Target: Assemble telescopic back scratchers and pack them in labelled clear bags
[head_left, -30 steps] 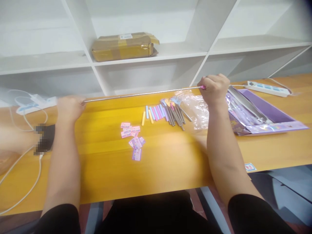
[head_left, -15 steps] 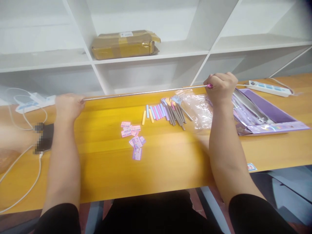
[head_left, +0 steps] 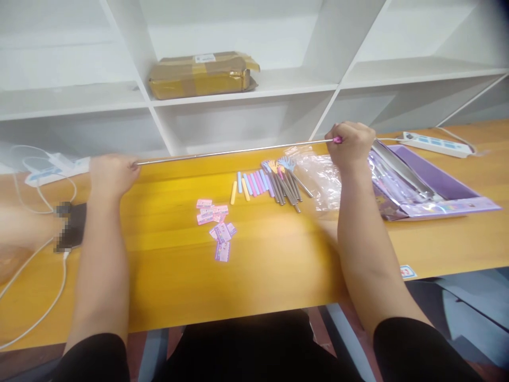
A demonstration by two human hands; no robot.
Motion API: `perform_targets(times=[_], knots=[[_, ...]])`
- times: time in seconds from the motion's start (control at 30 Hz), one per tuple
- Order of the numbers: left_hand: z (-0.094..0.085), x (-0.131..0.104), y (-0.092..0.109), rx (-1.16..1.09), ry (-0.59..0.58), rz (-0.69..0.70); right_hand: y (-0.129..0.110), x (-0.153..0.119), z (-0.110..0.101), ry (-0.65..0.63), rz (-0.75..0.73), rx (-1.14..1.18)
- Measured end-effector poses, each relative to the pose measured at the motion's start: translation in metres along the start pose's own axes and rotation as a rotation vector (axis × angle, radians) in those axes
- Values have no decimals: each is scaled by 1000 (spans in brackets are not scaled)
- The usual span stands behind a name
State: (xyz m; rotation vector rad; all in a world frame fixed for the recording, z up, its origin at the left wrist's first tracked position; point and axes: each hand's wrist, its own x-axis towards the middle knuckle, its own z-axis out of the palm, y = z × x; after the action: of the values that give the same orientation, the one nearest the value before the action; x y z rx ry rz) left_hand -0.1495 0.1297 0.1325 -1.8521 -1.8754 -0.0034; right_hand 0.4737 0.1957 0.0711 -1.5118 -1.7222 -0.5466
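Observation:
A thin silver telescopic back scratcher (head_left: 234, 152) stretches between my two fists, drawn out long above the back of the table. My left hand (head_left: 113, 175) is closed round its left end. Its right end, with a bit of pink showing, is wrapped in my right hand (head_left: 352, 146); the rest of that end is hidden by the fingers. Below the rod lie several back scratchers (head_left: 287, 183) with dark handles and coloured hand-shaped heads. Beside them is a row of pastel sticks (head_left: 254, 183). Small pink and purple printed cards (head_left: 222, 232) are scattered nearer me.
Clear plastic bags (head_left: 324, 183) lie by my right forearm, next to an open purple box (head_left: 449, 180) with wrapped contents. Power strips stand left (head_left: 59, 168) and right (head_left: 435, 144). Someone's arm (head_left: 27, 225) rests near a dark device at left. A taped carton (head_left: 201, 74) sits on the shelf.
My right hand has shifted slightly left and down, still gripping the back scratcher, and the span between my fists is a little shorter. My left hand has hardly moved.

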Motion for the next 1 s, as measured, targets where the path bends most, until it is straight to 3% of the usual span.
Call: perform_targets(times=[0.3, 1.0], knots=[[-9, -3, 3, -13, -10, -47, -4, 3, -5, -3, 40, 0], [-13, -6, -6, -32, -41, -48, -21, 3, -15, -46, 39, 36]])
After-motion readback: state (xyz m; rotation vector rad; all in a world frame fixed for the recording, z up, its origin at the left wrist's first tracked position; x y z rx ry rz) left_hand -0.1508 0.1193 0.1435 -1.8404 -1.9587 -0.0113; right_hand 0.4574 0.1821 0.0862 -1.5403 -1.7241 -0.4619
